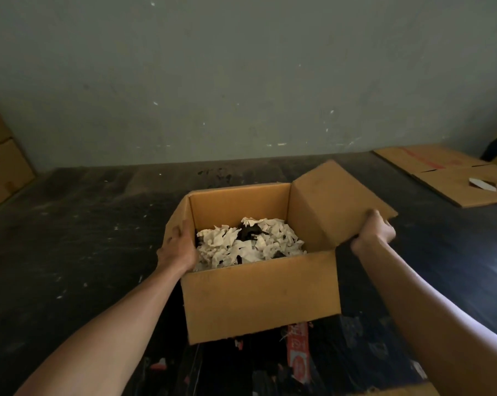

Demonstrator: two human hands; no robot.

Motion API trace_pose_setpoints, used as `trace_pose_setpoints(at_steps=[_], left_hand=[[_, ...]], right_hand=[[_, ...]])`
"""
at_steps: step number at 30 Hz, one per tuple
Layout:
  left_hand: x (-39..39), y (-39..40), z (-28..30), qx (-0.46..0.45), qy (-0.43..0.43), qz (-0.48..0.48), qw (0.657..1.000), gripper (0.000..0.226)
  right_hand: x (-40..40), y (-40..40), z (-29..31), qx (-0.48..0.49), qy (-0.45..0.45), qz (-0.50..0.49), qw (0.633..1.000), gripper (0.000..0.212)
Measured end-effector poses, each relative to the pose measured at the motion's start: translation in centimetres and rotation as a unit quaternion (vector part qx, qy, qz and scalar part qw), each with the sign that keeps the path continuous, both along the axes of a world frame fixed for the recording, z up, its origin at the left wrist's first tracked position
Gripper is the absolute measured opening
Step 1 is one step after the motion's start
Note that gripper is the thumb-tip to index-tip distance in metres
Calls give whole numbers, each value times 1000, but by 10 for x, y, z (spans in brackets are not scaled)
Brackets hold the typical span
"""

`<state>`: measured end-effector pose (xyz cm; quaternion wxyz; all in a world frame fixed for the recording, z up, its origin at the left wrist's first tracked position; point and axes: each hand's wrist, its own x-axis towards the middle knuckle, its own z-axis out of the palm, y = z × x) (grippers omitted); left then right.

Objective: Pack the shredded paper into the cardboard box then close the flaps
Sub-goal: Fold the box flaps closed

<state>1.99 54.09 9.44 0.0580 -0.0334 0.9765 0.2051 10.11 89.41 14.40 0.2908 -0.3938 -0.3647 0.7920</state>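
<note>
An open cardboard box (261, 292) stands on the dark floor in front of me. White shredded paper (250, 244) fills its bottom, with dark gaps between the pieces. My left hand (180, 247) grips the box's left flap, which is folded down and outward. My right hand (374, 231) holds the outer edge of the right flap (335, 201), which is raised and tilted outward. The near flap hangs down over the front wall, and the far wall stands upright.
A flattened cardboard sheet (453, 175) with a white scrap on it lies on the floor at the right. Stacked cardboard boxes (1, 164) stand at the far left against the grey-green wall. Red-printed packaging (298, 352) lies below the box near me.
</note>
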Motion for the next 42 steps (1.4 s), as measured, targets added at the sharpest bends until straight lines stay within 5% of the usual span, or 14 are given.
trace_pose_setpoints(at_steps=[4,7,9,12,14,20,23,27,30,34,37,39,42], left_hand=[[0,-9,0,91,11,-14,996,75],[1,-12,-3,202,16,45,978,62],[4,-16,-4,271,-3,67,960,57],[12,-32,-9,314,-55,107,942,60],[18,-48,-18,303,-89,121,941,67],[52,-74,-30,313,-160,170,921,65],[66,-76,-20,297,-160,224,914,57],[71,-85,1,258,-14,283,924,45],[82,-78,27,256,123,332,900,55],[95,-48,62,307,262,290,868,69],[106,-13,73,302,313,174,884,59],[111,11,71,261,288,72,919,47],[108,34,53,139,125,-38,982,46]], right_hand=[[4,-29,7,241,16,81,967,12],[9,-49,-7,430,12,185,884,30],[10,-53,-24,538,-2,279,796,43],[0,-48,-45,702,-156,403,567,68],[-7,-46,-46,724,-206,439,491,80],[-17,-37,-37,709,-232,506,434,100],[-15,-32,-32,712,-245,544,370,111],[-12,-29,-38,738,-255,534,326,118],[-9,-32,-43,765,-257,505,306,117],[2,-31,-50,797,-229,459,318,104],[10,-25,-55,805,-204,448,331,92],[16,-18,-58,796,-185,460,347,85],[25,-2,-62,775,-144,490,373,76]])
